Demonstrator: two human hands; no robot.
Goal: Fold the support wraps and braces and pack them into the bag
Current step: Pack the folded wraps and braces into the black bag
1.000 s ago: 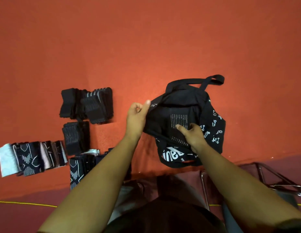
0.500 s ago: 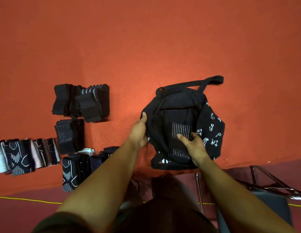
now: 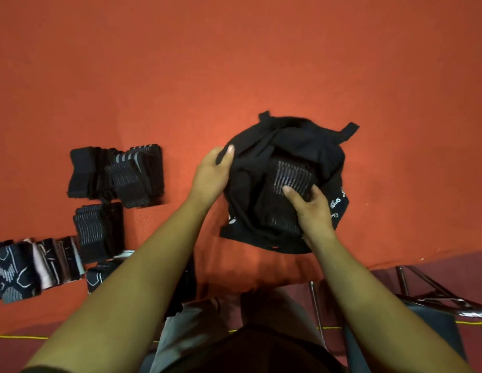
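Note:
A black cloth bag (image 3: 309, 142) with white print lies open on the orange table (image 3: 234, 63). My left hand (image 3: 211, 175) grips the bag's left rim and holds it open. My right hand (image 3: 311, 208) holds a folded black brace with grey stripes (image 3: 289, 181) inside the bag's mouth. Folded black braces lie to the left: a far stack (image 3: 116, 173), a nearer one (image 3: 99, 230), patterned black-and-white wraps (image 3: 24, 265) at the left edge, and another brace (image 3: 99, 275) partly hidden by my left forearm.
The table's near edge runs across below the bag. A metal chair frame (image 3: 423, 294) stands at the lower right, beyond the edge. A yellow line (image 3: 19, 337) crosses the dark floor.
The bag has come down and sits flatter on the table, its handles shifted up. My left hand moved along the rim; my right hand pushed the striped brace deeper into the bag.

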